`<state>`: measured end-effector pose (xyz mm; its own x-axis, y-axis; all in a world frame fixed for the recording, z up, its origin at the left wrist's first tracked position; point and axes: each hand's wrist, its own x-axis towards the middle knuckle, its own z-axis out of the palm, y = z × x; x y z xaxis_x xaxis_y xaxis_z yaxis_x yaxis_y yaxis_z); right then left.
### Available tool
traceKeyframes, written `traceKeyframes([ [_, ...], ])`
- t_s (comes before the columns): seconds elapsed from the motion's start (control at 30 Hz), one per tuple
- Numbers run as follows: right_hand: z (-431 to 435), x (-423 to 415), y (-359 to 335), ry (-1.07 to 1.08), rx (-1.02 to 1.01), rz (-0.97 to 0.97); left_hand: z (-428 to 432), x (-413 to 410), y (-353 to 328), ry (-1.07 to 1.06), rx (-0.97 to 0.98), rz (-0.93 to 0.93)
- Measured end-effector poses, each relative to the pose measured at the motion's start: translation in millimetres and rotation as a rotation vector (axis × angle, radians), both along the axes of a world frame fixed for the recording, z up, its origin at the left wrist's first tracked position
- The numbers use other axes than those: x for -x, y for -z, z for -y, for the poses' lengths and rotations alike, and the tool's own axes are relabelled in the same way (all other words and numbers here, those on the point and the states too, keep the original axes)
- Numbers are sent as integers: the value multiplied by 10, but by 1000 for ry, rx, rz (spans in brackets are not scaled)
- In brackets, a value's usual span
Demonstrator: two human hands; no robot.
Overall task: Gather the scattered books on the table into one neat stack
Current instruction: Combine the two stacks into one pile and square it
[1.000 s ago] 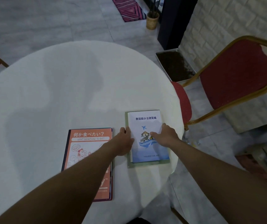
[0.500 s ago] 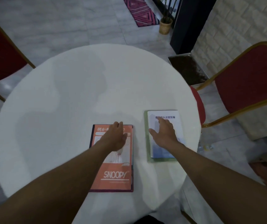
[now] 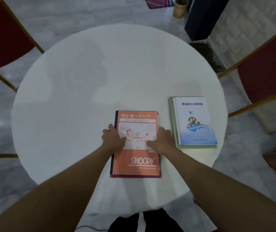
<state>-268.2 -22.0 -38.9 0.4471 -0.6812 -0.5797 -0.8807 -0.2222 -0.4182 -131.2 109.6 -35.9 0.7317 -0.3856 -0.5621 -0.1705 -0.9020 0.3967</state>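
I see the left hand and right hand grasping the orange book by its long sides; its title end points to the far edge of the counter.

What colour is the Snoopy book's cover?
Orange-red, with white lettering and a white cartoon panel: the Snoopy book shows best in the head view.

Red gold-framed chairs, grey marble floor, white brick wall.
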Motion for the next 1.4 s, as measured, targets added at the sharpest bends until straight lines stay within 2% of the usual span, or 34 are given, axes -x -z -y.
traceKeyframes([
  [0.1,-30,-41,2,135,-84,-11,3,-54,35,-170,28,-129],
  [0.23,-91,-85,6,230,-141,11,-85,-110,79,-278,96,-274],
  [0.4,-187,-95,10,377,-133,141,-88,-106,-3,-400,359,-456],
  [0.47,-197,-68,-30,423,-169,222,-77,-94,-77,-403,442,-471],
  [0.53,-174,-60,-123,425,-217,310,-66,-104,-174,-370,513,-455],
  [0.73,-23,-166,-657,414,-161,655,34,-243,-619,-209,752,-294],
  [0.87,-31,-224,-889,476,-35,819,80,-279,-841,-160,910,-165],
  [1.0,-71,-128,-865,453,77,865,29,-300,-856,-45,916,-71],
  [1.2,-128,-40,-745,336,104,806,-37,-300,-791,153,902,1],
  [1.4,-93,-60,-730,290,123,805,-81,-375,-768,218,860,28],
])
